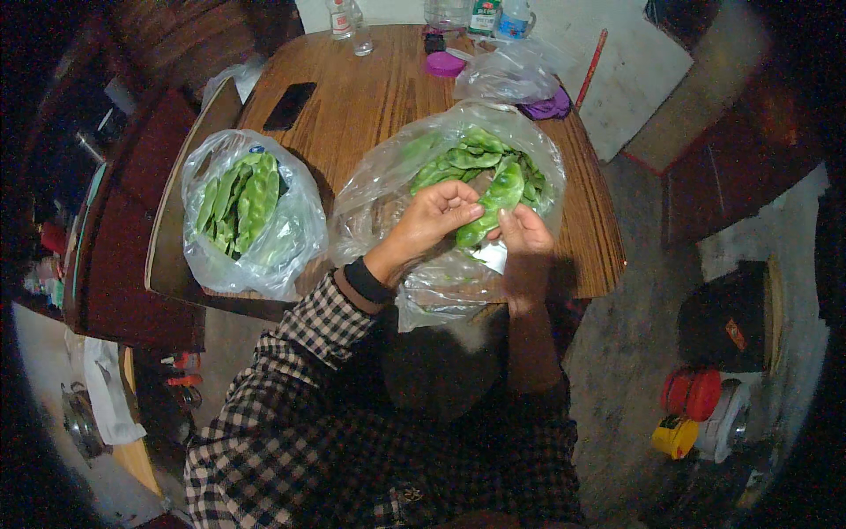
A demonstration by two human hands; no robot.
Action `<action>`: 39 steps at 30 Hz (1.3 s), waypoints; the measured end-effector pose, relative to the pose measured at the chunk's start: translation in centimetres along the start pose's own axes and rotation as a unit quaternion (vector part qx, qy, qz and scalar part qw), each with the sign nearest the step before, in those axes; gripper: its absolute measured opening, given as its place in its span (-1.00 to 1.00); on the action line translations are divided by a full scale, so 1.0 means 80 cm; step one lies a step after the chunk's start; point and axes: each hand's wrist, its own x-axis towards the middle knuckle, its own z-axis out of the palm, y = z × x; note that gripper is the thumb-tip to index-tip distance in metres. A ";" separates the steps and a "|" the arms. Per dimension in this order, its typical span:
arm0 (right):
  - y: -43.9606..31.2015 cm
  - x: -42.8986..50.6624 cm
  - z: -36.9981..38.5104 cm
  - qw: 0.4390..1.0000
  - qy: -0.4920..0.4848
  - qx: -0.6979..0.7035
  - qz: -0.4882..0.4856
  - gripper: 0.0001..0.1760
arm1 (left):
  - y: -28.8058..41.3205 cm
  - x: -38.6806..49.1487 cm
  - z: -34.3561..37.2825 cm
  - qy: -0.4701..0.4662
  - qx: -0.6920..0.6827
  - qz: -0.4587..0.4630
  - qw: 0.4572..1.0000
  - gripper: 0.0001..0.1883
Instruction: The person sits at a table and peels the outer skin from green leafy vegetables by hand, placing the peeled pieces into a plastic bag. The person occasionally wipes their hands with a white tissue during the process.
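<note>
Between my two hands is a broad, flat green bean pod [497, 195], held tilted over an opened clear plastic bag [370, 192]. My left hand [436, 215] pinches the pod's left edge between thumb and fingers. On its lower right edge, the thumb and fingertips of my right hand [525, 231] grip it too. More green pods [472, 155] lie in the bag behind my hands. To the left, a second clear plastic bag [297, 231] stands open with several flat pods [254, 198] inside.
A dark smartphone [289, 106] lies on the wooden table [350, 92]. Along the back edge stand bottles [486, 16], a small glass [362, 41], a purple lid [444, 64] and a crumpled plastic bag [509, 73]. Red, yellow and white containers [691, 393] sit on the floor at right.
</note>
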 end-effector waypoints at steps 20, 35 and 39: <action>-0.034 -0.024 0.176 0.969 -0.240 -0.030 0.045 -0.83 | -0.020 -0.016 -0.032 0.026 -0.141 0.044 0.989 -0.82; 0.001 0.009 0.365 0.958 -0.279 -0.021 0.058 -0.68 | -0.013 -0.019 -0.020 0.044 -0.151 0.055 0.986 -0.82; -0.008 0.001 0.337 0.958 -0.270 -0.096 0.035 -0.71 | -0.012 -0.018 -0.017 0.049 -0.154 0.054 0.985 -0.82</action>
